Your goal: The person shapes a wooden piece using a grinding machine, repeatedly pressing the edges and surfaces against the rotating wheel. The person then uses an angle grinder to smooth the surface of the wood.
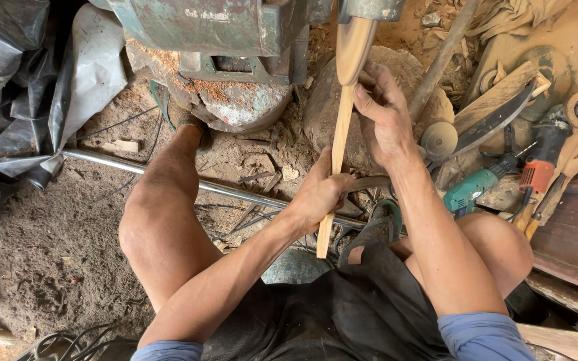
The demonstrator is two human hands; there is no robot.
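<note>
Hands are both clenched on a long wooden spoon blank (340, 127): the left hand (320, 194) low on the handle, the right hand (382, 113) near the bowl, which is pressed against the grinder (235, 40). Tools (503, 174) are crowded at the right edge; open sawdust floor (41, 247) is left on the other side.

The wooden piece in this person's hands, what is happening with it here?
A seated person holds a long wooden spoon-shaped piece upright in both hands. The left hand grips the handle low down; the right hand holds it higher, near the rounded end, which sits against a worn green machine. Sawdust covers the ground. A green power drill and other tools lie to the right.
</note>
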